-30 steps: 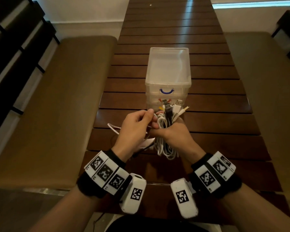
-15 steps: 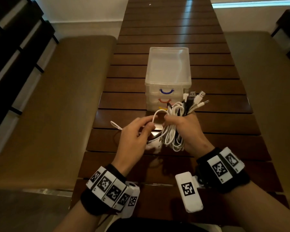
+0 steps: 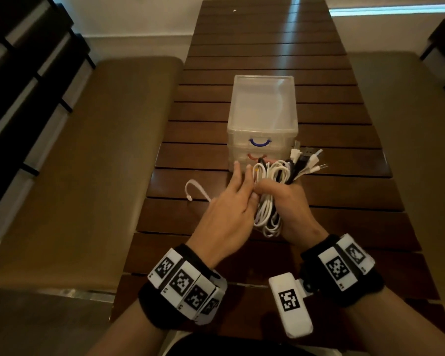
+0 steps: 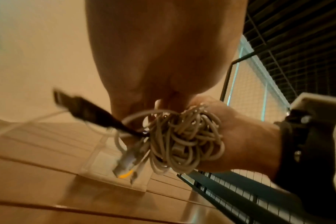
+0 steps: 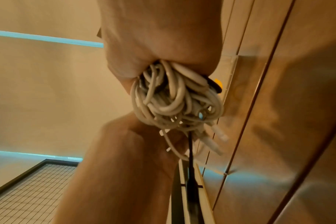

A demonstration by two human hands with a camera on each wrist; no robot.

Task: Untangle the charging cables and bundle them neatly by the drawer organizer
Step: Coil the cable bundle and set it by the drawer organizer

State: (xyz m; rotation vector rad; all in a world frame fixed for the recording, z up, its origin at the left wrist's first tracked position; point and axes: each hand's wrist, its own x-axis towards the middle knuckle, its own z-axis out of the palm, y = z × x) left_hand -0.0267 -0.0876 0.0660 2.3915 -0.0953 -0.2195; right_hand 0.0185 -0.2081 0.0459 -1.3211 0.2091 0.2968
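Observation:
A bundle of white charging cables (image 3: 267,214) is gripped in my right hand (image 3: 290,201), just in front of the clear drawer organizer (image 3: 262,111). Its plugs (image 3: 308,160) fan out up and to the right. My left hand (image 3: 231,201) lies against the bundle's left side, two fingers stretched toward the organizer. A loose white cable tail (image 3: 194,187) comes out from under that hand and curls left over the table. In the right wrist view the white cable crosses the left hand (image 5: 128,151) below the bundle (image 5: 173,103). The left wrist view shows the coils (image 4: 182,136) and a blurred black plug (image 4: 82,109).
The dark slatted wooden table (image 3: 267,42) runs away from me, with the organizer near its middle. Padded brown benches flank it on the left (image 3: 88,150) and right (image 3: 409,124). Dark slatted furniture stands at the far left.
My left hand has moved right, from pinching the cable beside the bundle to lying against it with fingers stretched out. The bundle has shifted right and the loose tail now trails left.

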